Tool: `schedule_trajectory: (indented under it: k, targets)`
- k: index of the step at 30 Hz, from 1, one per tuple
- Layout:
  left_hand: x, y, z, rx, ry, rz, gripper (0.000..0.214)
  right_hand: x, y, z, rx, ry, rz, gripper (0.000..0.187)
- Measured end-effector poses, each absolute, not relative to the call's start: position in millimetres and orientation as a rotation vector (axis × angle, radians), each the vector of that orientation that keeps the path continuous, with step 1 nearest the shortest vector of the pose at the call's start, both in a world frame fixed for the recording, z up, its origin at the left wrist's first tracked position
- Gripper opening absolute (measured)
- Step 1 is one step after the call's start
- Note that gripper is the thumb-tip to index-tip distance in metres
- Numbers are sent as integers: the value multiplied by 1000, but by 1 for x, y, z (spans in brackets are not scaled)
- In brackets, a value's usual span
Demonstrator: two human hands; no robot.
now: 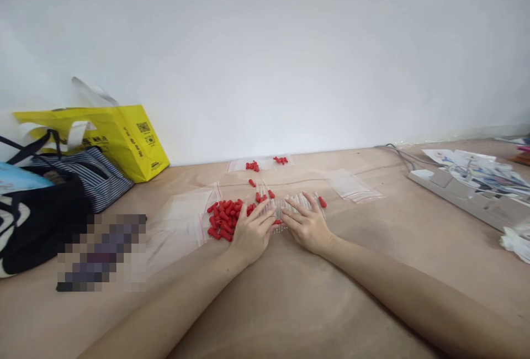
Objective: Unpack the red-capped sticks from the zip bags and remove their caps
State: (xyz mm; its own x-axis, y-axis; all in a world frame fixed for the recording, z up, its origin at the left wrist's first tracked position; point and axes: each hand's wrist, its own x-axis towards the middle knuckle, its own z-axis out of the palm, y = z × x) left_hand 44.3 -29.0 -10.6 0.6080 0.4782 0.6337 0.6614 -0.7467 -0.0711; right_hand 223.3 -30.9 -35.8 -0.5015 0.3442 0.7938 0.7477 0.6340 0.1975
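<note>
A row of thin clear tubes [282,206] lies on the table under my two hands. My left hand [253,233] rests with fingers stretched over the row's left part, beside a heap of red rubber bulbs [224,216]. Spread flat across the tubes' right part are the fingers of my right hand [308,227]. A single red bulb [277,221] shows between the hands. Another red bulb [322,202] lies just right of the tubes, and a few more are scattered beyond my left fingers. My fingers partly hide the tubes.
Clear zip bags [180,218] lie left of the heap; another zip bag [354,185] lies to the right. Small red bulb groups [252,166] sit on plastic near the wall. A yellow bag [124,138] stands at left, a power strip [459,196] with cables at right.
</note>
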Motion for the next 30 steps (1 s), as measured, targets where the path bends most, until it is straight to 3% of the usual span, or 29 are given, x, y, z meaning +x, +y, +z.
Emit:
schedule_trajectory:
  k: [24, 30]
  targets:
    - [39, -35, -14, -2542, -864, -970, 28, 223, -35, -31, -770, -2021, -664, 15]
    - [26, -31, -2, -2477, -1074, -1000, 23, 233, -33, -29, -943, -1979, -622, 13]
